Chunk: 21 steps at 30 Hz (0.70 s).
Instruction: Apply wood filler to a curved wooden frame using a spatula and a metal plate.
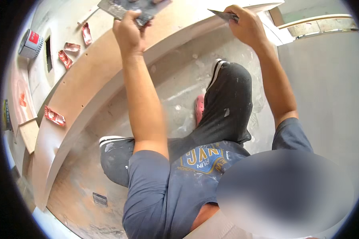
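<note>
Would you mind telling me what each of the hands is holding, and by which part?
The left hand grips a flat grey board by its near edge. The right hand holds a thin blade by its handle end.

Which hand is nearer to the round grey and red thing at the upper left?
Left. The left hand, holding a flat grey board, is closer to the round grey and red thing. The right hand, holding a thin blade, is further to the right.
</note>
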Motion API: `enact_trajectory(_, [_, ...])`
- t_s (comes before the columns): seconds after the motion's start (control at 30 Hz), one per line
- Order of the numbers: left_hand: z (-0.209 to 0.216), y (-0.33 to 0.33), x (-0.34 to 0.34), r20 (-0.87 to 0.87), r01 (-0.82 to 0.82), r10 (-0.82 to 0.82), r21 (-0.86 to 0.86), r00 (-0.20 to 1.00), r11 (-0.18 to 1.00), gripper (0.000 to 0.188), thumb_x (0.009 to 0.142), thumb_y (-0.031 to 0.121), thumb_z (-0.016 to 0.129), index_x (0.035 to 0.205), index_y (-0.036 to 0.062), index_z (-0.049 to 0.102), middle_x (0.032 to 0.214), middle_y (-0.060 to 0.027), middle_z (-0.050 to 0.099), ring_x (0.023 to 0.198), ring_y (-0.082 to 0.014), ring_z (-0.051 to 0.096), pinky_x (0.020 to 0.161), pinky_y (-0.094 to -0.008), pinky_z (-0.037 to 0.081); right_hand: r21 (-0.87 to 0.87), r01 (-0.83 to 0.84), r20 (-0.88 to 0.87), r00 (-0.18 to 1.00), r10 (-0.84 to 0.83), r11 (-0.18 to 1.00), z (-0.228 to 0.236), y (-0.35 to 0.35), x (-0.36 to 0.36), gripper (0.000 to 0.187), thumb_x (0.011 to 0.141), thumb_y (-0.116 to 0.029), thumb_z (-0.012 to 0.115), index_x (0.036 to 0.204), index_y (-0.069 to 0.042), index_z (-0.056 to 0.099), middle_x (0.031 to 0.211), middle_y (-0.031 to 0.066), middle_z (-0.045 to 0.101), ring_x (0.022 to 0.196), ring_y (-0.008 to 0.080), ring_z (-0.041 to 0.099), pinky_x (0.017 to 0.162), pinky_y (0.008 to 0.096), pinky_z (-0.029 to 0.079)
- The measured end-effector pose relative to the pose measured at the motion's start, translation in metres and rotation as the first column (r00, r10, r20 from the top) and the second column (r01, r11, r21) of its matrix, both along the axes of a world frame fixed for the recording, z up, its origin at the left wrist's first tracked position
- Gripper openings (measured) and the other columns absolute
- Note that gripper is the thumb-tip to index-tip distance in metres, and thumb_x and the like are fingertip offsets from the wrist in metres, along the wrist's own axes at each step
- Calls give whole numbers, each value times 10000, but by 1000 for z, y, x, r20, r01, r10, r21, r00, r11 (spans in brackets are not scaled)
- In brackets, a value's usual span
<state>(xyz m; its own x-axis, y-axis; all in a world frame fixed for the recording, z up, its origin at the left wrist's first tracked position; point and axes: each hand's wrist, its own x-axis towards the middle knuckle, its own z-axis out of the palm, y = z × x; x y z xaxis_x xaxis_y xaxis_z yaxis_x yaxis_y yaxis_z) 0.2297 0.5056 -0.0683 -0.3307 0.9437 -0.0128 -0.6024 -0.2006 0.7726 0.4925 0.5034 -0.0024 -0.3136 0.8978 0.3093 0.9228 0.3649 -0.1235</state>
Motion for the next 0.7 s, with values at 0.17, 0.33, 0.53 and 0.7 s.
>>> enact_trajectory(0.17, [-52, 18, -15, 82, -29, 36, -86, 996, 996, 160, 734, 49, 510, 829, -79, 516, 731, -148, 576, 597, -250, 591, 492, -301, 487, -123, 40, 141, 990, -23, 992, -20, 23, -2, 300, 714, -59, 497, 967, -118, 646, 822, 154, 642, 805, 325, 611, 713, 413, 477])
enact_trajectory(0.33, [-65, 18, -12, 139, 3, 8, -76, 990, 997, 188, 740, 48, 491, 882, -75, 503, 759, -146, 578, 613, -244, 592, 497, -299, 480, -355, 187, 322, 944, -68, 916, -21, 38, -35, 320, 675, -86, 519, 961, -97, 662, 843, 159, 651, 832, 317, 619, 739, 399, 485])
enact_trajectory(0.53, [-65, 21, -10, 176, 37, -28, -47, 984, 998, 227, 754, 45, 482, 951, -68, 482, 786, -152, 585, 625, -245, 595, 519, -301, 479, -318, 32, 290, 955, 65, 948, -30, 36, -56, 334, 647, -113, 541, 950, -101, 682, 845, 162, 655, 807, 331, 625, 749, 389, 498])
enact_trajectory(0.7, [-66, 24, -14, 227, 56, -33, -95, 973, 994, 214, 757, 47, 477, 939, -66, 486, 799, -158, 586, 650, -255, 595, 535, -313, 473, -264, 145, 127, 985, -115, 954, 14, 64, -41, 180, 751, -93, 544, 873, -73, 675, 729, 139, 638, 655, 242, 606, 606, 341, 468])
